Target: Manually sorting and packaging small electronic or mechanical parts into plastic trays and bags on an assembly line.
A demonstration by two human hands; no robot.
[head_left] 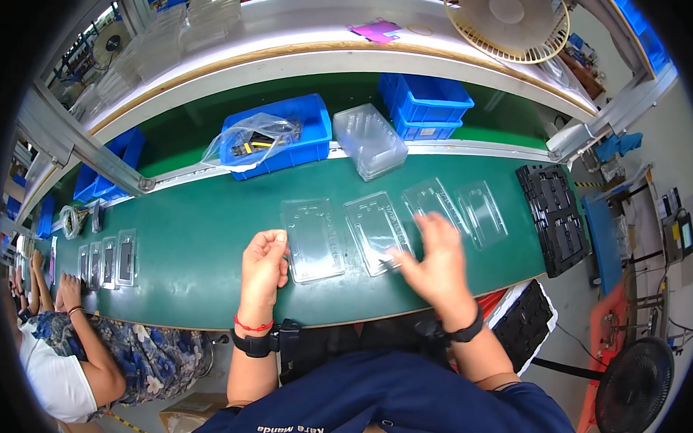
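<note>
A row of clear plastic blister trays lies in front of me on the green tabletop. My left hand is closed, thumb against curled fingers, right beside the left edge of the leftmost tray. Whether its fingertips pinch that edge or something small is not plain. Over the trays to the right, my right hand is open with fingers spread. Its thumb reaches the second tray, and its fingers partly cover the third tray. Farthest right lies the fourth tray.
Behind the trays stand stacked clear trays, a blue bin with bagged black parts, and blue stacked bins. A black molded tray borders the right end. Filled trays and a co-worker's hand are left. A shelf overhangs.
</note>
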